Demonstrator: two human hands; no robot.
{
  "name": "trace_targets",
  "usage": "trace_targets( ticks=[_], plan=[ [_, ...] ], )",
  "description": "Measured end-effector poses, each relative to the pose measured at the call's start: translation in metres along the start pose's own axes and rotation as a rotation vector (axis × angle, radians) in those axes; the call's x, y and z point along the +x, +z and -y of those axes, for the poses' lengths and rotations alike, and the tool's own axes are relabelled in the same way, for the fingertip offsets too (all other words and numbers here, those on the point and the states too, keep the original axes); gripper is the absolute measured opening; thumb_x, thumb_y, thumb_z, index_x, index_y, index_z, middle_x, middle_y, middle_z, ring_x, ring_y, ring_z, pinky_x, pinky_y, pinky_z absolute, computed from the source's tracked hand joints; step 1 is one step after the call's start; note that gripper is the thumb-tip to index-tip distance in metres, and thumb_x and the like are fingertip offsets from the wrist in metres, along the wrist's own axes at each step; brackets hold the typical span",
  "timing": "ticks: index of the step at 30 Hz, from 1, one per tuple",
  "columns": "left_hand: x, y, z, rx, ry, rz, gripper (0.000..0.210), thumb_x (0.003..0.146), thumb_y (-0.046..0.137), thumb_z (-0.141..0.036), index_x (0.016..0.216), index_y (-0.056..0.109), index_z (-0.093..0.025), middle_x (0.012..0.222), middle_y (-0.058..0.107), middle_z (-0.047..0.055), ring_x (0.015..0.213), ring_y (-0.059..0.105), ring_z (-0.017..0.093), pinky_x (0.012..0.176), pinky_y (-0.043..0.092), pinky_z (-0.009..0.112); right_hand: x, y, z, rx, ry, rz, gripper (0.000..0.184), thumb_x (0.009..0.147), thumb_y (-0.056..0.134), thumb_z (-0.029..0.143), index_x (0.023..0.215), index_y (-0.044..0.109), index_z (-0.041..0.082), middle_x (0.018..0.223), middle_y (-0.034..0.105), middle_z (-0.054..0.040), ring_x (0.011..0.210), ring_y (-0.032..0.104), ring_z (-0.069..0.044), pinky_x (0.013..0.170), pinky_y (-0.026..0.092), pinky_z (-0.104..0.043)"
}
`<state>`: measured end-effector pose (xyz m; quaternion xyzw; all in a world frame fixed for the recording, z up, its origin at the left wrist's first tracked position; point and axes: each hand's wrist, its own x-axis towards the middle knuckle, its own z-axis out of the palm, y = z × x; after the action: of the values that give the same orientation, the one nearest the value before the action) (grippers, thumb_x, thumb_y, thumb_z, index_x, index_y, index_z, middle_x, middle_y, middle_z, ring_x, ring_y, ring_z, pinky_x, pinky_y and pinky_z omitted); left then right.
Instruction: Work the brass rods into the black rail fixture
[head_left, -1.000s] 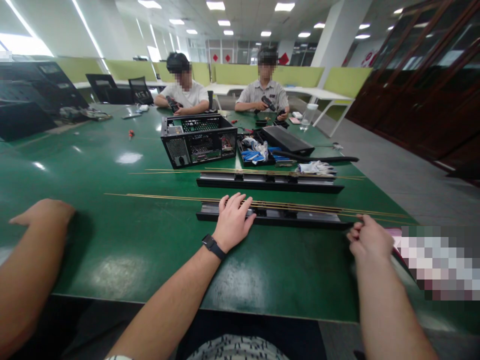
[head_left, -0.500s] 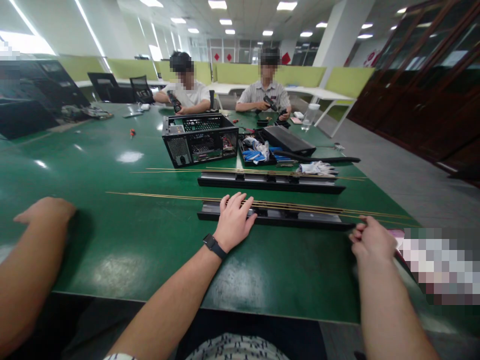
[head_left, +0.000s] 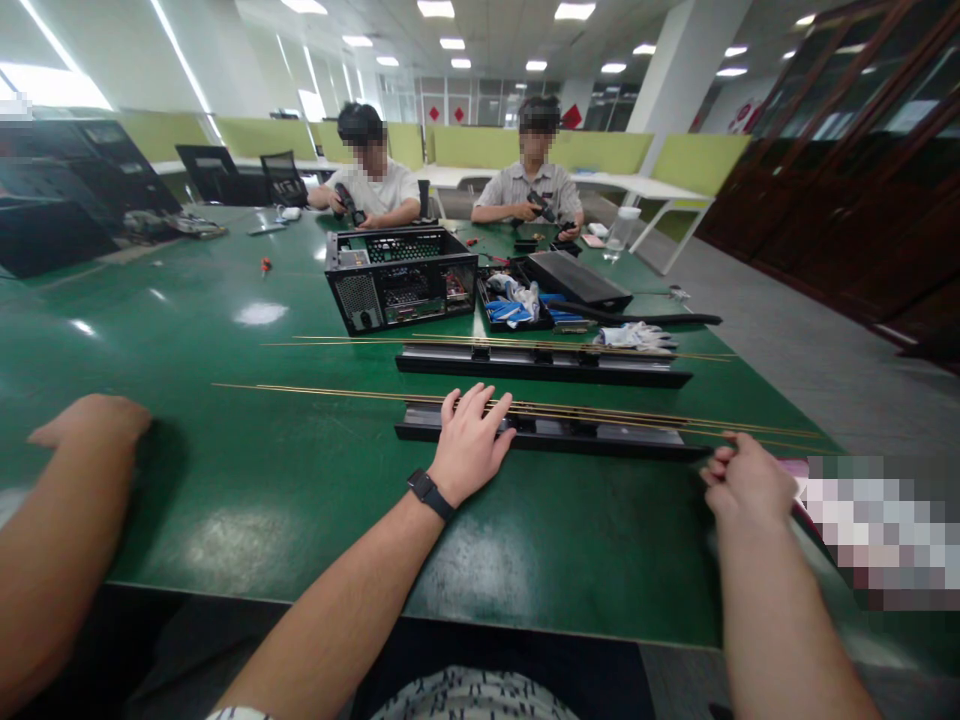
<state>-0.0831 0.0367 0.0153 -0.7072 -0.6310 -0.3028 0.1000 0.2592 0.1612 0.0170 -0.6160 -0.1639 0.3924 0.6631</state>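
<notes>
My left hand (head_left: 472, 440), with a dark watch on the wrist, lies palm down with fingers spread over the near black channel-shaped strip (head_left: 622, 440). Its fingertips rest across thin brass-coloured rods (head_left: 337, 393) that run lengthwise along this strip and stick out past both ends. At the strip's right end is my right hand (head_left: 750, 480), its fingers curled in. Whatever may be between those fingers is hidden. A second black strip (head_left: 540, 367) with similar rods lies just behind, parallel to the first.
Beyond the strips stand an open computer case (head_left: 405, 285) and a tray of blue-and-white gloves (head_left: 517, 300). A white glove (head_left: 637, 337) lies beside it. Another person's arm (head_left: 82, 480) rests on the green table (head_left: 262, 520) at left. Two people sit opposite, holding tools.
Both my hands, the rods and the strips stay where they were. Across the table, the person on the left has slightly shifted the dark tool in their hands.
</notes>
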Motion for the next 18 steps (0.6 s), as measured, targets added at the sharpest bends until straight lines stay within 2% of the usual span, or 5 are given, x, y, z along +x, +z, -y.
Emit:
trace_targets(
  ticks=[3, 18],
  plan=[
    [-0.0002, -0.0001, -0.0003, 0.001, 0.008, 0.006, 0.044, 0.098, 0.060, -0.035, 0.141, 0.057, -0.025, 0.143, 0.060, 0.013, 0.142, 0.047, 0.030, 0.122, 0.027, 0.055, 0.0017, -0.0002, -0.0010, 0.014, -0.063, 0.003, 0.009, 0.077, 0.060, 0.008, 0.075, 0.060, 0.018, 0.051, 0.046, 0.0056, 0.035, 0.034, -0.007, 0.029, 0.023, -0.017],
    [-0.0013, -0.0013, -0.0052, -0.001, 0.061, 0.043, 0.047, 0.098, 0.059, -0.035, 0.143, 0.054, -0.023, 0.148, 0.056, 0.014, 0.146, 0.044, 0.029, 0.124, 0.028, 0.052, 0.0014, 0.0000, -0.0014, -0.005, -0.070, 0.023, 0.011, 0.077, 0.059, 0.008, 0.075, 0.060, 0.018, 0.050, 0.046, 0.0050, 0.035, 0.034, -0.008, 0.029, 0.024, -0.017]
  ],
)
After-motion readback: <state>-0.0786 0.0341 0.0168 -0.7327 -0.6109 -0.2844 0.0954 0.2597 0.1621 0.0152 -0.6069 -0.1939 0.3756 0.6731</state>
